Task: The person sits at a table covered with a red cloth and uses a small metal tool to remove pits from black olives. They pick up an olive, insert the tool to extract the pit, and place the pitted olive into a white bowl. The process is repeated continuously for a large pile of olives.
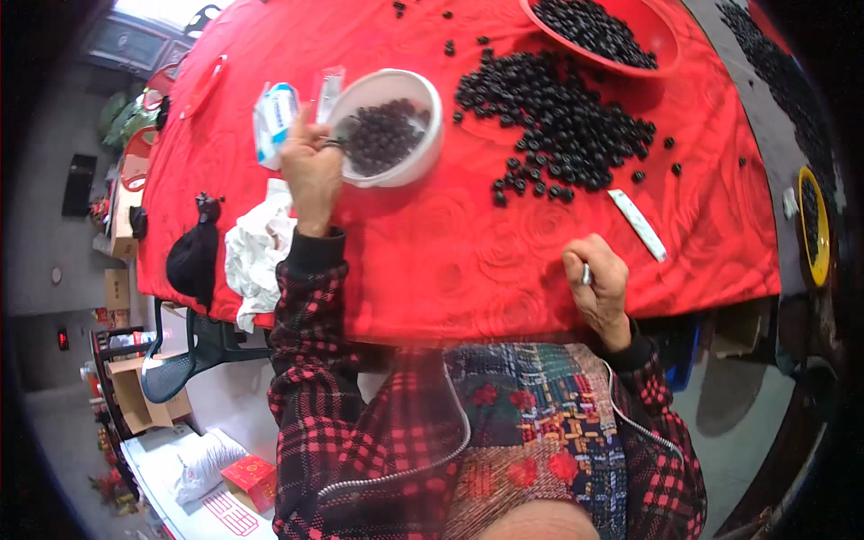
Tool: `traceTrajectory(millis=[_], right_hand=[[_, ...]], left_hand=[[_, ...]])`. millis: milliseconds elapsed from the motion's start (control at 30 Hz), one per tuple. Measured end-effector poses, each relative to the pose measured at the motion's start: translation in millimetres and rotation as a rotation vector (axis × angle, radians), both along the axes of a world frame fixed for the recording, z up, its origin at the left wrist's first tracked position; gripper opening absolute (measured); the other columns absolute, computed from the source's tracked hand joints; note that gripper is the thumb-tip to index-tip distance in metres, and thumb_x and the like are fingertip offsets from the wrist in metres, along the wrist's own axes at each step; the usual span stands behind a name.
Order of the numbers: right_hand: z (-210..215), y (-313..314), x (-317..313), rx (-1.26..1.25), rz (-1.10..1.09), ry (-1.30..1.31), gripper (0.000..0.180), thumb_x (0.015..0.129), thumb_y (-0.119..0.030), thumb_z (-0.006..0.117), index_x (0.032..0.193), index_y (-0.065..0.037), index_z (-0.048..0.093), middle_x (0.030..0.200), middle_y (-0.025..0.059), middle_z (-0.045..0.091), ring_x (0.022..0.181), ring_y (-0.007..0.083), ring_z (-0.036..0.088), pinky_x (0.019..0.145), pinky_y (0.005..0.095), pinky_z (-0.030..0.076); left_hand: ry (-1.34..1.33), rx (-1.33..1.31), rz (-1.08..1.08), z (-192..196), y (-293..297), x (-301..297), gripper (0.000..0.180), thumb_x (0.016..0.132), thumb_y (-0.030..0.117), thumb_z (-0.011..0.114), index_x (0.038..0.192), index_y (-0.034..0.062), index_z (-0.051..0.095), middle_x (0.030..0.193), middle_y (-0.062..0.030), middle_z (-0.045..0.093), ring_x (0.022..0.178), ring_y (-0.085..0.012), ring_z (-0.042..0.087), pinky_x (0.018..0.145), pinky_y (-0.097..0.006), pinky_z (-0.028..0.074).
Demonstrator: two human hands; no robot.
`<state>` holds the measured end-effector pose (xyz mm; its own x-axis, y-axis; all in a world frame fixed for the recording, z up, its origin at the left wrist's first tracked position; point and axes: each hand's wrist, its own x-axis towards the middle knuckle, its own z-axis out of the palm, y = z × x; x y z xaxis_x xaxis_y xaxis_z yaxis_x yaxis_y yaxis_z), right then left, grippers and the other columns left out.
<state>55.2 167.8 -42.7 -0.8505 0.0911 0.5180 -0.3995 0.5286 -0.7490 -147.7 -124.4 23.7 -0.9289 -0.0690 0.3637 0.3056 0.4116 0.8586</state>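
My left hand (313,175) is at the left rim of a white plastic bowl (430,148). Its fingers are bent, slightly blurred, with a small dark thing at the tips that I cannot make out. Inside the bowl are many small dark round pieces (382,137). To the right, my right hand (598,281) is closed near the table's front edge; a short pale-grey stick-like end (587,274) pokes out of the fist. Beyond it spreads a heap of small black, bead-like pieces (558,126), and a narrow pale packet (637,225) lies between.
A red bowl (661,40) of black pieces stands at the far right. Left of the white bowl are a white-and-blue packet (274,121), crumpled white cloth or tissue (256,247) and a black cloth item (192,261). A red cloth (432,270) covers the table; a chair (193,360) stands left.
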Motion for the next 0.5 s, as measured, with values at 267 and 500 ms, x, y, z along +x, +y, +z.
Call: traceTrajectory(millis=[267, 500], right_hand=[[-7, 7, 1, -0.008, 0.018, 0.0, 0.009, 0.079, 0.0, 0.065, 0.084, -0.002, 0.058, 0.065, 0.0108, 0.05, 0.056, 0.026, 0.05, 0.051, 0.0351, 0.04], [-6, 6, 1, -0.027, 0.026, -0.011, 0.012, 0.075, 0.002, 0.066, 0.083, -0.002, 0.058, 0.065, 0.0106, 0.049, 0.056, 0.0258, 0.051, 0.051, 0.0351, 0.04]], left_hand=[[0.081, -0.332, -0.477, -38, 90, 79, 0.019, 0.078, 0.003, 0.07, 0.097, 0.0034, 0.066, 0.084, -0.0082, 0.062, 0.073, -0.0156, 0.062, 0.062, -0.028, 0.05], [0.029, -0.551, -0.591, -57, 105, 72, 0.016, 0.082, 0.012, 0.067, 0.097, 0.0055, 0.067, 0.085, -0.0075, 0.063, 0.071, -0.0189, 0.062, 0.059, -0.03, 0.048]])
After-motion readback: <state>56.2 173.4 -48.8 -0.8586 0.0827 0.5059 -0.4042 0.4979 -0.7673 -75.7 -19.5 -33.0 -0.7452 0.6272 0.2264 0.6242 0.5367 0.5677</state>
